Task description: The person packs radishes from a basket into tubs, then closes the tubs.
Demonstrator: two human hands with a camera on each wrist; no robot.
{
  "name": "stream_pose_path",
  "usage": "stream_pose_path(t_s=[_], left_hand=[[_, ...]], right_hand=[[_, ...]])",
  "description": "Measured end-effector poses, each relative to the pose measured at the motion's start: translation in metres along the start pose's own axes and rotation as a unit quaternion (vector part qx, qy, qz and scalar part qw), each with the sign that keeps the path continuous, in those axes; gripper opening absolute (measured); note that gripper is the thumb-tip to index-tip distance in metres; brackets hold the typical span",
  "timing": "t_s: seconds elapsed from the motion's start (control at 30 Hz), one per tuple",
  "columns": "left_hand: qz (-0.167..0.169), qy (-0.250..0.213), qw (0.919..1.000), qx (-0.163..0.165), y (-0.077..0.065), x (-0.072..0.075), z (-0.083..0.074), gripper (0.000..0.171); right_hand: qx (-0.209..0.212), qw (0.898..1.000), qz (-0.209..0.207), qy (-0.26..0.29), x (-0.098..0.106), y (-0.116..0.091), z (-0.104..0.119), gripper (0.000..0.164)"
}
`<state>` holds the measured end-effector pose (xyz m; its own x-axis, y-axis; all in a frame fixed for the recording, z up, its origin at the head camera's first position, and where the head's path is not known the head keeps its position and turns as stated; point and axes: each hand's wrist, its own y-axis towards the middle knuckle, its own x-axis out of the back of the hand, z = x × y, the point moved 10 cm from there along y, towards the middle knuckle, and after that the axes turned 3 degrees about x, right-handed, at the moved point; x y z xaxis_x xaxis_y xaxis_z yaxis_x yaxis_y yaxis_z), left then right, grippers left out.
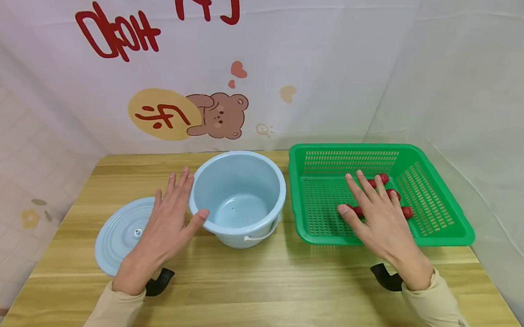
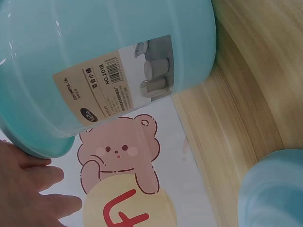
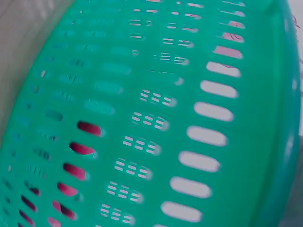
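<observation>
A light blue plastic bucket (image 1: pixel 218 181) with a white handle stands upright in the middle. My left hand (image 1: pixel 165 227) is at its left side, fingers straight and thumb apart, right at the rim. The left wrist view has this hand (image 2: pixel 35 184) beside the labelled bucket (image 2: pixel 28 71). Over the green slotted basket (image 1: pixel 329 238) my right hand (image 1: pixel 382 221) spreads its fingers, palm down. Small rounded red things (image 1: pixel 406 212) lie in the basket, partly hidden under that hand. The basket's wall (image 3: pixel 255 118) fills the right wrist view, with red showing through several slots.
A round blue lid (image 1: pixel 113 237) with a small knob lies left of the bucket, partly behind my left hand. The wooden table (image 1: pixel 254 293) meets a white printed curtain (image 1: pixel 331 62) at the back. Another white sheet (image 1: pixel 485 122) hangs along the right.
</observation>
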<state>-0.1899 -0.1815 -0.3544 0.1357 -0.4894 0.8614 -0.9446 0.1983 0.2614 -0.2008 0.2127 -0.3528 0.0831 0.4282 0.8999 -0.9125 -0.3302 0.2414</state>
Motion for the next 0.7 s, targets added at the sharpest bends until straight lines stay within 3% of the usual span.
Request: stream_pose_path(t_s=[0.7], left_hand=[[0.003,-0.015,0.9999,0.000,0.002,-0.004,-0.002,0.077]], right_hand=[[0.010,0.998,0.060,-0.004,0.054,-0.005,-0.012,0.066]])
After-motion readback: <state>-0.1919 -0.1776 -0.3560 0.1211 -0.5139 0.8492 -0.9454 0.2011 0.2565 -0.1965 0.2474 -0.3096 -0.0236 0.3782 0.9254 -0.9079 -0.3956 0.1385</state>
